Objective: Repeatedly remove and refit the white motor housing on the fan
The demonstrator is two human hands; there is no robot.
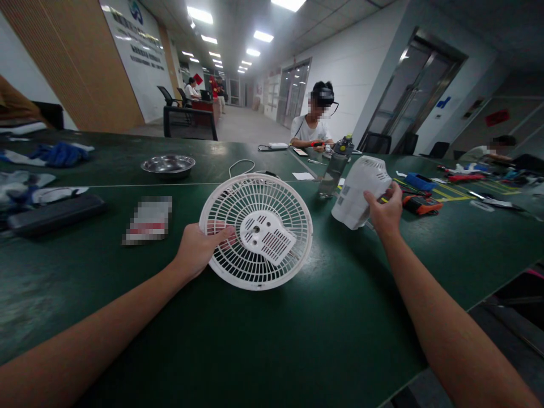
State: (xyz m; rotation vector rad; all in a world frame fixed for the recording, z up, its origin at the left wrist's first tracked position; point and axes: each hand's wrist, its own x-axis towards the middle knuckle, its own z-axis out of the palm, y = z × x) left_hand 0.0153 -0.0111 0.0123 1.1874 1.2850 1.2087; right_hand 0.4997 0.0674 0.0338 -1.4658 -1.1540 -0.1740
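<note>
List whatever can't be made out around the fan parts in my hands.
All in the head view:
1. Right hand: fingers hidden behind the white fan housing it grips.
2. Left hand: fingers partly masked by the ribs of the fan grille it holds.
3. Packet on the table: print blurred out.
4. Wall lettering: too small to read.

On the surface, the fan grille lies near centre; fan housing right of it, bowl far left, bottle behind.
</note>
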